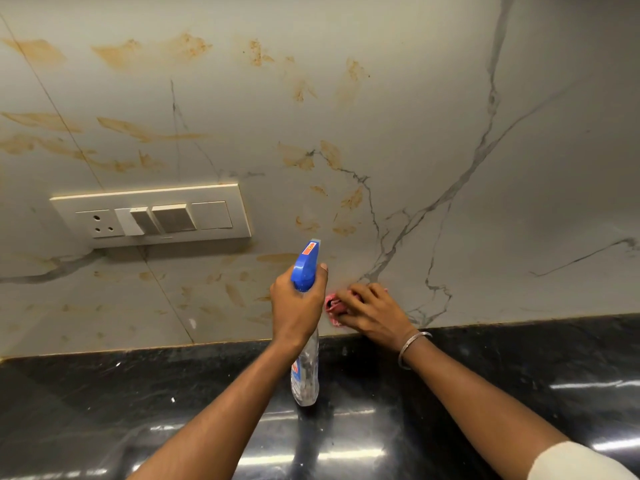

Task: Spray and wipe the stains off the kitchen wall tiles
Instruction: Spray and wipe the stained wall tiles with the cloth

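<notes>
The marbled wall tiles (398, 116) carry many orange-brown stains (298, 155), spread from the upper left down to the counter line. My left hand (298, 299) grips a clear spray bottle (306, 372) with a blue trigger head (306, 265), its nozzle pointing up at the wall. Just to its right, my right hand (372, 311) presses a pink cloth (333, 306) flat against the tile, low down near the counter. Most of the cloth is hidden under the fingers.
A white switch and socket panel (152, 216) is set in the wall at left, level with the nozzle. A black polished stone counter (519, 375) runs along the bottom of the wall. A metal bangle (412, 348) sits on my right wrist.
</notes>
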